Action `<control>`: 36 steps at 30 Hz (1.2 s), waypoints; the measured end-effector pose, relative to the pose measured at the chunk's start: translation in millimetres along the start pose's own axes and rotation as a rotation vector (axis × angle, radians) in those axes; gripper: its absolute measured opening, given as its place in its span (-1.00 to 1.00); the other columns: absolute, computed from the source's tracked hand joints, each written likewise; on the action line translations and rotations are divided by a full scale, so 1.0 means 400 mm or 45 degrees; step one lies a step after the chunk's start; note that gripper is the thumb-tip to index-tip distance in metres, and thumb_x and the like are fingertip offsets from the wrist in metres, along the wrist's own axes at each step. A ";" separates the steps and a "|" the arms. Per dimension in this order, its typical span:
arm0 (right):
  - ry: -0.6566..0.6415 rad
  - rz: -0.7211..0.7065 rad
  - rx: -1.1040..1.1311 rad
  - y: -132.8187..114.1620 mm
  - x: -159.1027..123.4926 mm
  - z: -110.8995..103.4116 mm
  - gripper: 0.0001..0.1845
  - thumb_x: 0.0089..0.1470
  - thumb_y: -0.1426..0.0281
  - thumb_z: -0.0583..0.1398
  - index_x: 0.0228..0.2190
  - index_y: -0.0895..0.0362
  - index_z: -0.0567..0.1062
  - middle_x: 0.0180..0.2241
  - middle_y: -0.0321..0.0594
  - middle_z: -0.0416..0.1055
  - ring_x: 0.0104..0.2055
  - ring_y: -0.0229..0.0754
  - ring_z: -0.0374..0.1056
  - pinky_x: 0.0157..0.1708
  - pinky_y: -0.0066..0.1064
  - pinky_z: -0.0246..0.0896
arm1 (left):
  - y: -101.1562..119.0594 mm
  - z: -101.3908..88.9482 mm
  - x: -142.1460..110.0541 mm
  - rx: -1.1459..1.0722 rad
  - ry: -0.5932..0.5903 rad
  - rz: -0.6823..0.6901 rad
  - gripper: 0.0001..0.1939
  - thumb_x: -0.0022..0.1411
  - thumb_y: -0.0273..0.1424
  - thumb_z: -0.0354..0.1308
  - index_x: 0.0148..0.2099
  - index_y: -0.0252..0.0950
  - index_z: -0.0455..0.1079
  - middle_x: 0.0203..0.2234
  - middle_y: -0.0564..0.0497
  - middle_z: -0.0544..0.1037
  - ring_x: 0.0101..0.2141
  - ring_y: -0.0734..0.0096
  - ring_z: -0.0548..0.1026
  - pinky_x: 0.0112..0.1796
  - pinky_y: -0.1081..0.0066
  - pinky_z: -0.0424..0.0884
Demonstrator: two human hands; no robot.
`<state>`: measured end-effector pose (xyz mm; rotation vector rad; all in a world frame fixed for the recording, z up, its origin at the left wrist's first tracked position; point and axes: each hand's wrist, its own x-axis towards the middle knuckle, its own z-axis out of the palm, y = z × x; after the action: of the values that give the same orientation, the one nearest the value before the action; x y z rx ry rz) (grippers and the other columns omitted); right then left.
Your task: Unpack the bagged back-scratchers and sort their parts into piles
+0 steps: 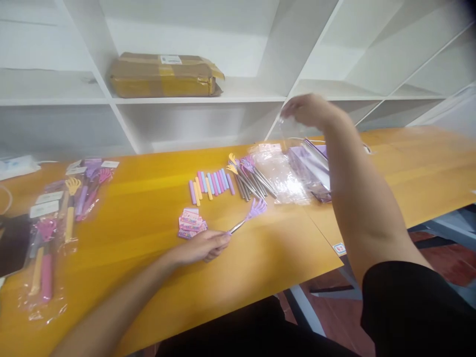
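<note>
L hand (208, 246), ctr of frame: fingers curled shut round the near end of a lilac-headed scratcher (239, 226), metal rod & hand-shaped head angled toward upper R, head just short of the rod pile. R hand (307, 110), upper R of ctr, is raised; fingers drawn together, blurred, pinching the top of some clear film (281, 128) that hangs below the tips.

Just beyond L hand, partly behind it: small stack of printed pink cards (191, 220). Above those, mid-frame, a row of pastel tubes (211, 184) in purple, yellow, pink & blue, side by side. R of the row: rod pile (253, 181), metal rods w/ yellow & purple heads. Next to it, flat clear bags (278, 171), glare on them, then a purple package (297, 157), partly hidden by R forearm, which cuts across R side of the view.

Far L: bagged sets (46, 275), pink, yellow & purple; dark item (15, 245) at L edge, can't tell what; white item (18, 167) above. Brown taped carton (163, 79) on white shelf (253, 89), upper L of ctr. Small sticker (339, 249) at edge of the orange table (290, 258), lower R.
</note>
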<state>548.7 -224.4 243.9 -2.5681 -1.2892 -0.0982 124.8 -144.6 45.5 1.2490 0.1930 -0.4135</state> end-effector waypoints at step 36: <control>-0.331 -0.404 1.583 -0.473 -0.825 0.470 -0.29 0.51 -0.14 -0.14 -0.54 0.05 0.17 -0.64 -0.34 0.12 -0.62 -0.30 0.04 -0.55 -0.37 -0.09 | -0.006 0.000 0.005 1.405 0.708 0.711 -0.52 0.33 -0.28 0.25 -0.60 -0.19 0.18 -0.64 0.03 0.20 -0.54 0.36 -0.03 -0.37 0.34 -0.08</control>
<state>188.3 -323.6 42.9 -1.3308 -1.2235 0.7488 125.8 -145.4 42.6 2.4043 0.0640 0.4088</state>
